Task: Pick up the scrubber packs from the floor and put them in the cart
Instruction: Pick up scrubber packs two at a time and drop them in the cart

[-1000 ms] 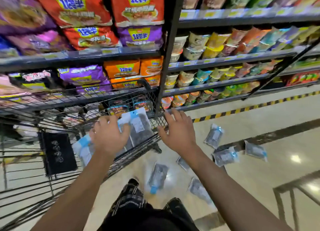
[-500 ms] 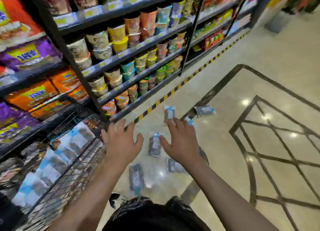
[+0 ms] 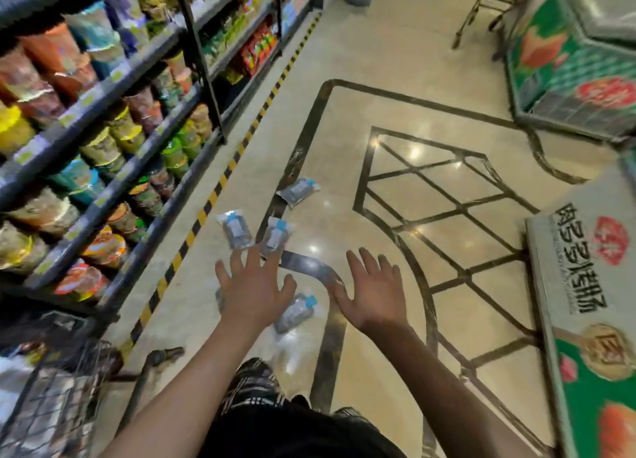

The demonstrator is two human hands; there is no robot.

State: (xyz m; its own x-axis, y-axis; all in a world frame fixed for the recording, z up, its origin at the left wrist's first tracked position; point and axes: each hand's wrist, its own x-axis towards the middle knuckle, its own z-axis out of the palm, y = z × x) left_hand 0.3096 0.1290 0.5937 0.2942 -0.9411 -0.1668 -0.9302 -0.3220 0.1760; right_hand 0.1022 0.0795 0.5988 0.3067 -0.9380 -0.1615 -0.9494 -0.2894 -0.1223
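Since the earlier frame, both hands have swung away from the black wire shopping cart [image 3: 51, 399], which now sits at the lower left edge of the view, and now reach out over the glossy beige marble floor [image 3: 344, 113]. Left hand [image 3: 253, 290]: fingers spread and straight, released, holding nothing. Right hand [image 3: 373, 290]: fingers likewise spread, released, holding nothing. Clear plastic scrubber packs with blue caps lie on the floor. Two packs [image 3: 235, 228] [image 3: 277, 235] lie side by side just beyond the left fingertips. One pack [image 3: 298, 191] lies farther out, on the dark inlay band [image 3: 311, 137]. One pack [image 3: 295, 312] lies between the two hands, partly beneath the left hand. A further pack edge [image 3: 219, 297] shows left of the left wrist. Whether either hand touches a pack cannot be told. Black metal shelving [image 3: 113, 79] stocked with coloured noodle cups runs along the left, bordered by a yellow-and-black hazard stripe [image 3: 206, 204]. Green printed freezer chests [image 3: 585, 302] stand at the right.
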